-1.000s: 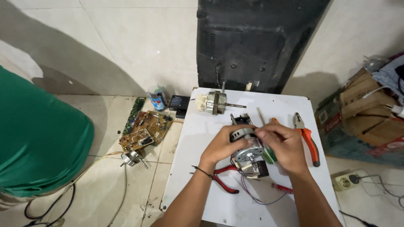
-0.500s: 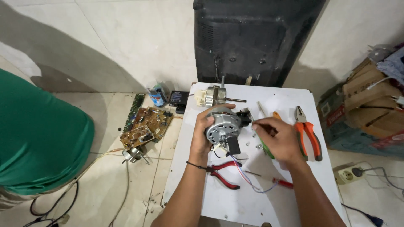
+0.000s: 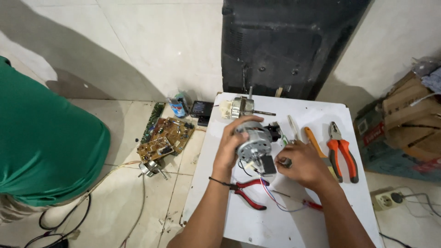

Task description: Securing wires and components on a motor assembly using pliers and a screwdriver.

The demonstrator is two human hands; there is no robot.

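On the floor to my left a person in a green shirt (image 3: 43,138) crouches near 2 brown circuit boards (image 3: 165,138). My left hand (image 3: 234,144) is wrapped around a grey electric motor (image 3: 252,142), lifting it above the white table (image 3: 317,220), wires trailing down past red-handled cutters (image 3: 248,193). My right hand (image 3: 305,165) is curled, fingertips pinching a small dark part beside the motor. Orange-handled pliers (image 3: 342,151) lie further right.
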